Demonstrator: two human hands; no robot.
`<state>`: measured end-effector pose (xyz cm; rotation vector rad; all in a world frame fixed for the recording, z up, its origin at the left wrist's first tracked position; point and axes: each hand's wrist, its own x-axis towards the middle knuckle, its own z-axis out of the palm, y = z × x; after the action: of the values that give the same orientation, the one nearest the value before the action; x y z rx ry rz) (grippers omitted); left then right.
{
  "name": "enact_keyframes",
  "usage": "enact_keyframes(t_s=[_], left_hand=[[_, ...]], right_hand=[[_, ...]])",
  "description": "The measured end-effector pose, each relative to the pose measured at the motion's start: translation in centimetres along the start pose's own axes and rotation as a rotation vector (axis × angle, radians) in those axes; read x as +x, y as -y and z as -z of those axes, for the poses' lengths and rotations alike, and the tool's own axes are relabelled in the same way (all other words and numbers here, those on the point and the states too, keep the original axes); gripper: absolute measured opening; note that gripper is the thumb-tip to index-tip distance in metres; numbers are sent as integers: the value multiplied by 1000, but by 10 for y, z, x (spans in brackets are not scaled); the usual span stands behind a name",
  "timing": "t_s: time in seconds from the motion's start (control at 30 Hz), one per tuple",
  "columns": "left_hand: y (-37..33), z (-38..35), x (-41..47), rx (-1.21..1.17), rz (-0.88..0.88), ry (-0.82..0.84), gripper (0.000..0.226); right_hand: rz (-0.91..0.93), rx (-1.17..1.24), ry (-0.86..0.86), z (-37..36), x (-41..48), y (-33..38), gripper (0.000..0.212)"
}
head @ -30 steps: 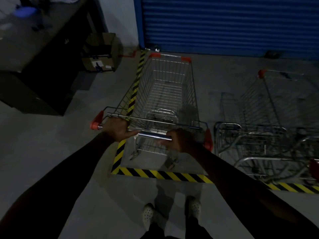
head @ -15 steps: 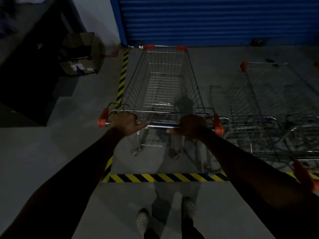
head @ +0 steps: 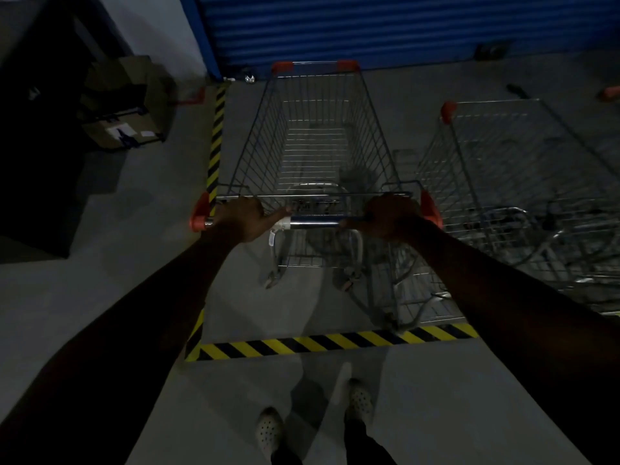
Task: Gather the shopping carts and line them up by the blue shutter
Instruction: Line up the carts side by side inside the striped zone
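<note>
A wire shopping cart (head: pixel 315 135) with red corner caps stands straight ahead, its front end close to the blue shutter (head: pixel 402 25). My left hand (head: pixel 243 218) grips the chrome handle bar (head: pixel 313 223) near its left end, thumb stretched along the bar. My right hand (head: pixel 391 216) grips the same bar near its right end. A second shopping cart (head: pixel 510 169) stands parallel just to the right, also facing the shutter. Both carts sit inside a floor bay marked by yellow-black tape (head: pixel 335 342).
A cardboard box (head: pixel 125 105) sits against a dark counter (head: pixel 37 129) at the left. A striped tape line (head: pixel 216 139) runs along the bay's left side. My feet in white shoes (head: pixel 268 431) stand on grey concrete behind the tape.
The cart has rolled forward toward the shutter and straightened inside the taped bay, beside the second cart. Both hands stayed on the handle bar.
</note>
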<state>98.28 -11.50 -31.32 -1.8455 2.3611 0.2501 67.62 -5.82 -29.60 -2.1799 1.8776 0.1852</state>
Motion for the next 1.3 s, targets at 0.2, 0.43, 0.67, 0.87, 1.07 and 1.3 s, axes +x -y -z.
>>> enact_keyframes(t_s=[0.2,0.43,0.67,0.87,1.07,1.3], left_hand=[[-20,-3,-2,30,-48,-15,119],[-48,1,-11,41,32,-33,77],[-54,-10,-25,119,-69,-54,105],[-68,-17,-53,40,-245,-154,89],[-81,-19,-79,32,-242,-153,96],[-94,-28,-116,73,-248,-113,90]], right_hand=[[4,-15,14,3,-2,-45,81],[17,-20,40,4,-13,-55,84],[89,36,52,1,-31,-65,94],[81,-14,66,-8,-52,-77,88],[49,82,108,-12,-91,-65,83],[-47,11,72,-10,-152,-47,82]])
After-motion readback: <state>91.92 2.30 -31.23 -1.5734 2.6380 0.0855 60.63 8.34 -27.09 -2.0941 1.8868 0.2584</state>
